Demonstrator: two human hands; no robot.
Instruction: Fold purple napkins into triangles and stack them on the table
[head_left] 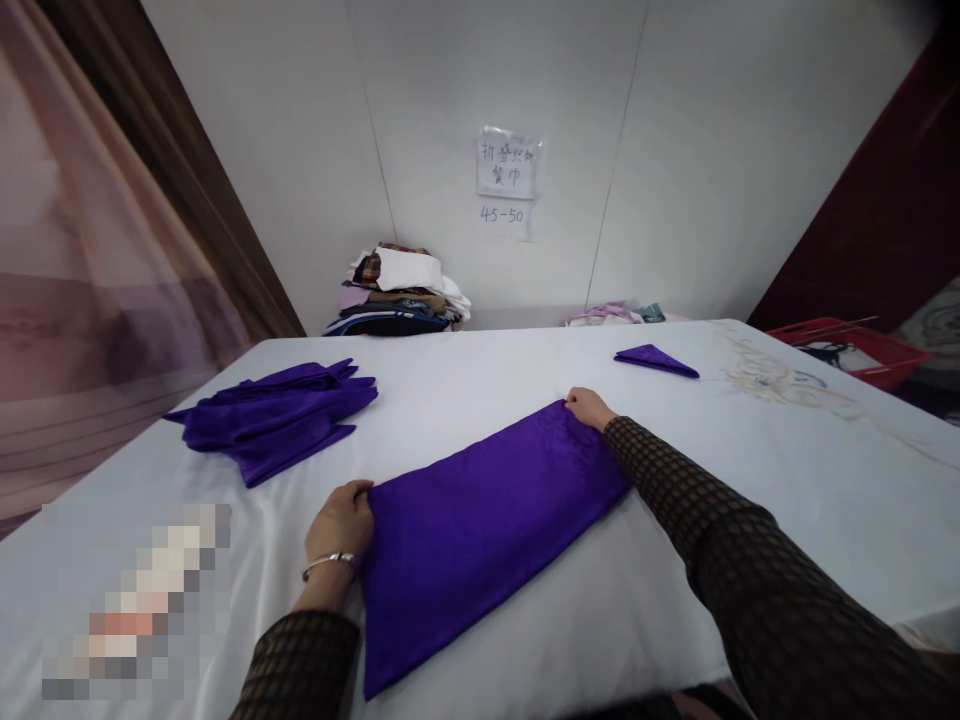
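A purple cloth napkin (487, 530) lies folded into a long rectangle on the white-covered table, slanting up to the right. My left hand (341, 525), with a bracelet at the wrist, pinches its upper left corner. At the upper right corner, my right hand (589, 408) grips the cloth between thumb and fingers. Beyond my right hand rests another purple napkin (654, 360), folded into a small triangle. To the left, a loose heap of purple napkins (277, 415) lies crumpled on the table.
A white tablecloth (480, 385) with embroidery at the right covers the table. Behind it are a stack of folded clothes (405, 285), some pink fabric (604, 314) and a red basket (892, 360). Paper signs (510, 165) hang on the wall. A blurred patch (139, 600) hides something at front left.
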